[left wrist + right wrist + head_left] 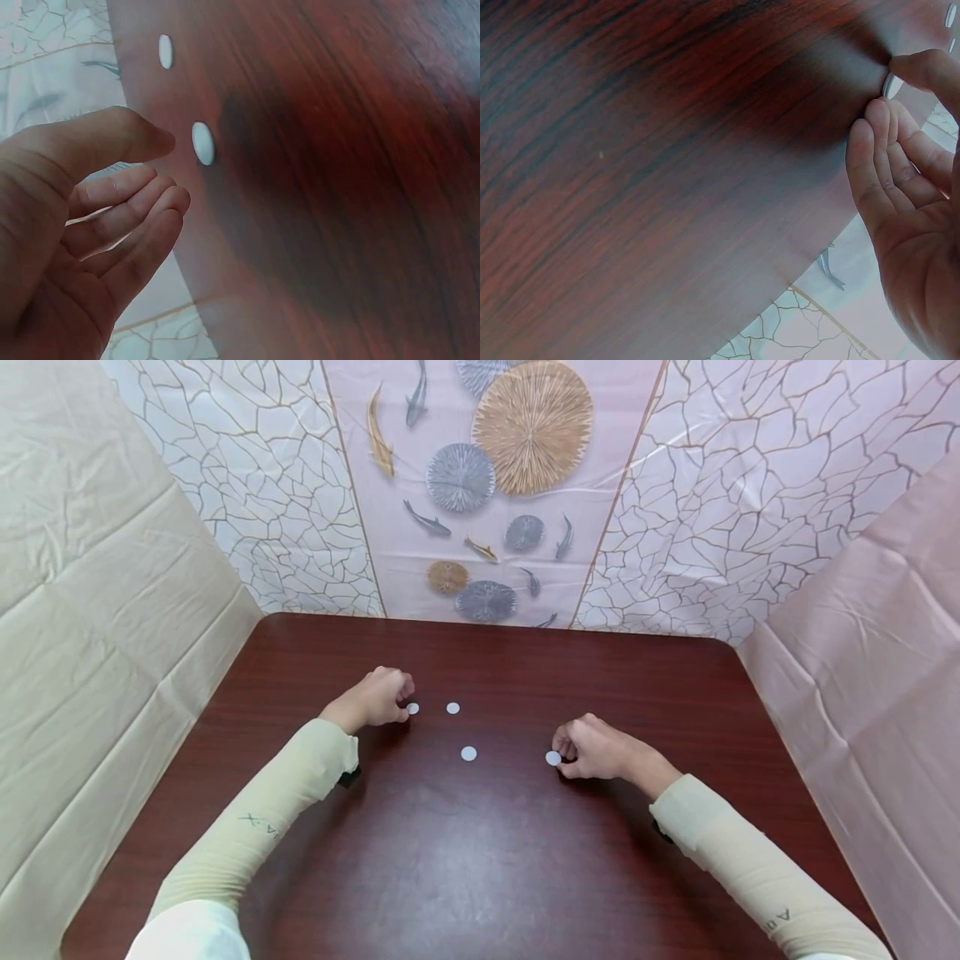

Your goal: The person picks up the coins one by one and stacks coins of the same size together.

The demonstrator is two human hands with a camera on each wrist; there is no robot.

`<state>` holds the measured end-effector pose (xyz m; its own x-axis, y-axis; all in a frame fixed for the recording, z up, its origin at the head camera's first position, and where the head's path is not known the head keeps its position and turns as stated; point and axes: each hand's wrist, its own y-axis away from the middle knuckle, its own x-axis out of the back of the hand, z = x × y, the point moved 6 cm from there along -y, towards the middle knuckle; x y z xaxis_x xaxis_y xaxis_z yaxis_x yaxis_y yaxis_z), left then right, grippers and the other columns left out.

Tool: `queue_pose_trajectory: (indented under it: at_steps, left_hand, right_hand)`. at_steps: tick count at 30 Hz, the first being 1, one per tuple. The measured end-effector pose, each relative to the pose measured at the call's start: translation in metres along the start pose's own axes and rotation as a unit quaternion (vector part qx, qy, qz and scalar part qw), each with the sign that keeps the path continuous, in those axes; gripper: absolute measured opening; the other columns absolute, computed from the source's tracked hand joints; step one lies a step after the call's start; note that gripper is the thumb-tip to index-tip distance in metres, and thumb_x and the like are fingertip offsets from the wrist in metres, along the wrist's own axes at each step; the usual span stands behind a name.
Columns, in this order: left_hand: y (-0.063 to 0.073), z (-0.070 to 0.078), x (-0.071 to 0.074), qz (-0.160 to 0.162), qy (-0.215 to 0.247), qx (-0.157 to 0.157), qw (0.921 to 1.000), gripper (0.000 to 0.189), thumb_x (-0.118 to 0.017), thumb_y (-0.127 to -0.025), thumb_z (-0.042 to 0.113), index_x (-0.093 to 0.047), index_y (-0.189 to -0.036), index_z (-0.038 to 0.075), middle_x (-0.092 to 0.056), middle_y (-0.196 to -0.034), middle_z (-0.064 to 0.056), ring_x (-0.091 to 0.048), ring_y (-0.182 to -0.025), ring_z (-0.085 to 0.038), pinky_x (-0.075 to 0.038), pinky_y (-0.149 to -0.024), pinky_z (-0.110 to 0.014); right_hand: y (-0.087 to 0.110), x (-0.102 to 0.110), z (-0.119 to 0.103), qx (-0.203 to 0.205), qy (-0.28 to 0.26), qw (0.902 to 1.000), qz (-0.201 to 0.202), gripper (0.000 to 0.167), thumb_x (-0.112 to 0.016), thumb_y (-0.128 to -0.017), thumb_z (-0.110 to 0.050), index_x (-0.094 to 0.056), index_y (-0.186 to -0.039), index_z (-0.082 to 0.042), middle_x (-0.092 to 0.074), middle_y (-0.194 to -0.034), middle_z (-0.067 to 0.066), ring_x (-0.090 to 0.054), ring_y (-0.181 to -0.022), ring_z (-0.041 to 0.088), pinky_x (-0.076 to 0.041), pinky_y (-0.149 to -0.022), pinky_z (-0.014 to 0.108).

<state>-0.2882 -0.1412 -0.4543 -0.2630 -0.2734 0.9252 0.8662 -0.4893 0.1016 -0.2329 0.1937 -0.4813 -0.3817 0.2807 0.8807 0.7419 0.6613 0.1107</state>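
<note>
Patterned sheeting (498, 510) backs the dark table (420, 860): left hand (377, 697) parted beside a white disc (413, 708), right hand (598, 749) pinching another (553, 758).

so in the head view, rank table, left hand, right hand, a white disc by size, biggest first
1. Table
2. Left hand, right hand: too alike to rank
3. Disc: all four look alike

"What's the table (480, 860) like?"

"Dark reddish-brown, grained and shiny, its far corners rounded."

"What's on it?"

"Four small white discs (468, 753): two side by side nearer the far edge, left of centre; two farther from it, one nearest the right edge."
</note>
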Motion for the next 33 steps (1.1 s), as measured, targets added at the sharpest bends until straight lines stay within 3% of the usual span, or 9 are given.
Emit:
queue_pose_trajectory:
  at_steps: [5,10,21,27,33]
  left_hand:
    - [-0.005,-0.011,-0.007,0.011,-0.003,-0.028,0.9995,0.027,-0.079,-0.083,0.011,-0.071,-0.106,0.0,-0.073,-0.1,-0.014,-0.068,-0.096,-0.028,-0.057,-0.09,-0.047]
    - [-0.009,-0.014,-0.013,-0.002,-0.003,-0.037,0.9993,0.026,-0.078,-0.084,0.01,-0.071,-0.107,-0.001,-0.072,-0.101,-0.015,-0.068,-0.097,-0.028,-0.058,-0.09,-0.045]
    - [-0.016,-0.012,-0.017,-0.02,-0.014,-0.028,0.9993,0.021,-0.077,-0.09,0.01,-0.072,-0.107,-0.001,-0.074,-0.104,-0.015,-0.07,-0.101,-0.028,-0.058,-0.093,-0.043]
    - [-0.018,-0.007,-0.014,-0.032,-0.033,-0.036,0.9983,0.013,-0.076,-0.094,0.012,-0.076,-0.102,0.002,-0.076,-0.099,-0.012,-0.07,-0.093,-0.024,-0.06,-0.087,-0.04]
    - [-0.02,-0.009,-0.013,-0.027,-0.039,-0.055,0.9974,0.011,-0.08,-0.092,0.012,-0.081,-0.099,0.003,-0.081,-0.096,-0.01,-0.076,-0.093,-0.022,-0.062,-0.086,-0.04]
  right_hand:
    - [0.001,0.0,0.0,0.009,-0.002,0.9999,0.006,0.014,-0.083,-0.082,-0.012,-0.074,-0.091,-0.01,-0.074,-0.082,-0.004,-0.069,-0.077,0.007,-0.058,-0.071,0.021]
    - [0.001,-0.001,0.001,0.006,-0.002,1.0,0.007,0.013,-0.084,-0.082,-0.012,-0.074,-0.09,-0.01,-0.073,-0.082,-0.004,-0.068,-0.077,0.006,-0.058,-0.071,0.021]
    - [0.001,-0.001,0.002,-0.001,-0.001,1.0,0.001,0.014,-0.084,-0.082,-0.013,-0.074,-0.091,-0.01,-0.073,-0.083,-0.004,-0.068,-0.078,0.005,-0.057,-0.072,0.02]
    - [0.001,0.0,0.001,-0.001,-0.002,1.0,0.0,0.013,-0.083,-0.083,-0.013,-0.074,-0.092,-0.01,-0.074,-0.084,-0.003,-0.069,-0.078,0.006,-0.058,-0.072,0.02]
    - [0.001,0.001,0.0,0.001,-0.003,1.0,0.005,0.014,-0.084,-0.082,-0.012,-0.074,-0.092,-0.009,-0.073,-0.083,-0.004,-0.068,-0.077,0.007,-0.057,-0.071,0.021]
